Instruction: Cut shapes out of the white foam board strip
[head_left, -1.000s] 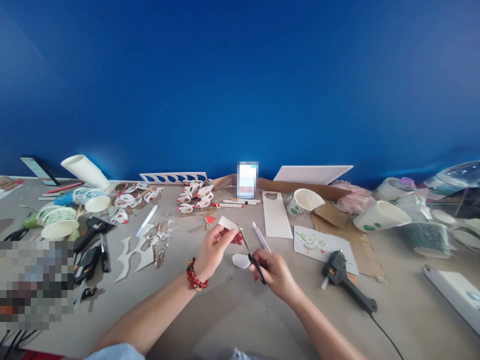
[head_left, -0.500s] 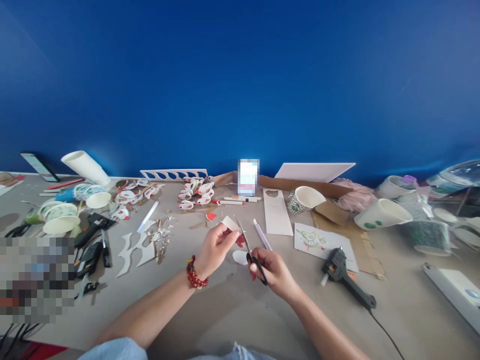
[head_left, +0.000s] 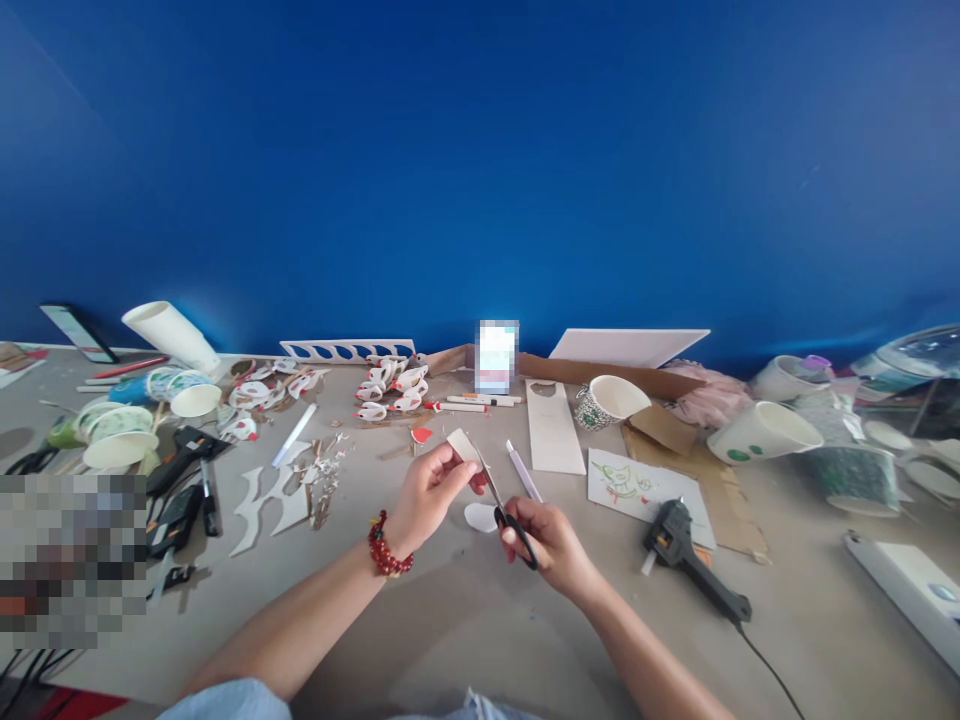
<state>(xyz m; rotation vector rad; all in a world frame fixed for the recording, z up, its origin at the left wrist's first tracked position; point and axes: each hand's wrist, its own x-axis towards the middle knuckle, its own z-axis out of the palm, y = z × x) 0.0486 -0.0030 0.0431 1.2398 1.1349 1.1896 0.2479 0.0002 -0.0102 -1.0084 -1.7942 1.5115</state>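
Between the thumb and fingers of my left hand (head_left: 435,485) is a small piece of white card (head_left: 461,447). My right hand (head_left: 547,540) grips black-handled scissors (head_left: 517,532), and their blades point up and away, meeting the card's right edge. How far the blades are parted is hard to make out. On the table below the scissors lies a white rounded cutout (head_left: 480,517). A pale pen (head_left: 523,470) rests just beyond my right hand. A small red cutout (head_left: 421,435) lies past my left hand.
A black glue gun (head_left: 690,560) with a cord lies to the right, by a drawing (head_left: 649,490). Paper cups (head_left: 615,400) and a white card strip (head_left: 555,425) stand or lie behind. Leftward are card scraps (head_left: 289,495), white bird-like cutouts (head_left: 394,385) and more glue guns (head_left: 176,515).
The scissor blades have come closer together at the card, and the card is tilted slightly differently. Both hands stay in nearly the same place.
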